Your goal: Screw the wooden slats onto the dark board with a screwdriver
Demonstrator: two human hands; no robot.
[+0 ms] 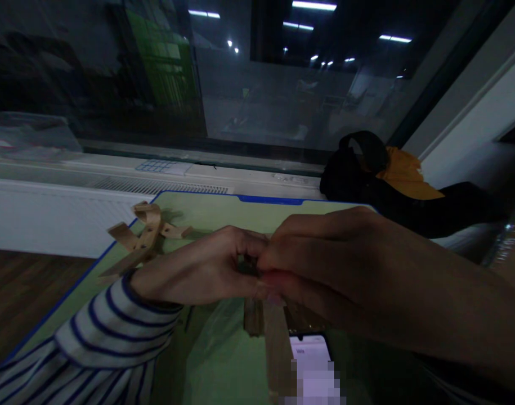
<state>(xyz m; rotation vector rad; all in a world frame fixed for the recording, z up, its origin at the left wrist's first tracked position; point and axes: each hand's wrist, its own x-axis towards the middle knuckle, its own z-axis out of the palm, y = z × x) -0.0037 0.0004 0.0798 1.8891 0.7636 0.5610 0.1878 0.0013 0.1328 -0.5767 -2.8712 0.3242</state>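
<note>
My left hand and my right hand meet over a green mat. Both pinch a small wooden piece that hangs down between the fingertips; its upper end is hidden by the fingers. My left arm wears a blue and white striped sleeve. A wooden assembly of flat slats lies on the mat just behind my left wrist. A longer wooden strip lies below my hands.
A phone with a lit screen rests on the mat near the bottom edge. A dark bag with an orange cloth sits at the right by the window sill. A dark window fills the background.
</note>
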